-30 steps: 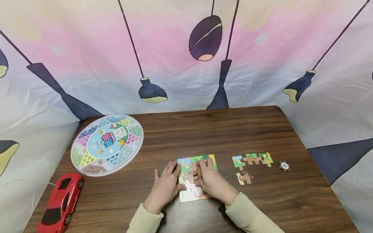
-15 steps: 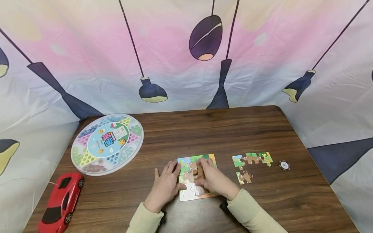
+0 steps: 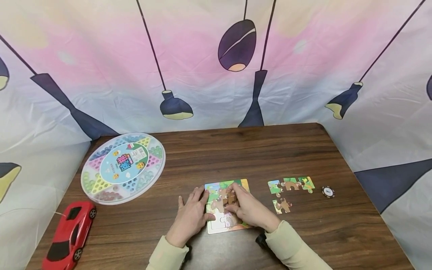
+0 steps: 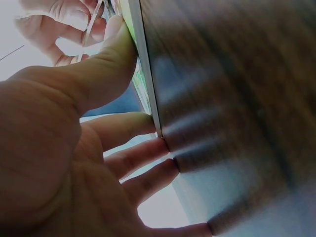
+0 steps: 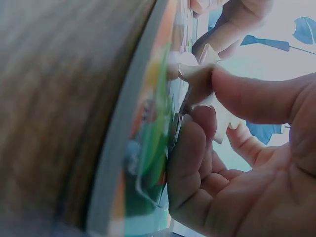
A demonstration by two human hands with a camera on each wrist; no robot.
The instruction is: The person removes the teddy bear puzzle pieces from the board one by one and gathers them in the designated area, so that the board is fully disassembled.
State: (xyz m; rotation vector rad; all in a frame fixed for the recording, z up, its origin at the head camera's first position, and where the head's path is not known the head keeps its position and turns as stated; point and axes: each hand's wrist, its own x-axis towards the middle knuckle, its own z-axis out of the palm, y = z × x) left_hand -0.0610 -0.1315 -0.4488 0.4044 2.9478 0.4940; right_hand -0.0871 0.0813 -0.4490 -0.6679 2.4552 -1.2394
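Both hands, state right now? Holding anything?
Left hand: open, touching the left edge of the puzzle board.
Right hand: closed, pinching a puzzle piece over the board.

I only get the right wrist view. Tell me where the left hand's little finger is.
Observer: The left hand has its little finger touching the table, apart from the puzzle board.

Operator: Now describe the board's near-left corner.

Observer: The head view shows a pale patch there, close to the left thumb, that looks unfilled.

Operator: Report what lies right of the board.

Observer: Some loose puzzle pieces lie there, between the board and a round chip.
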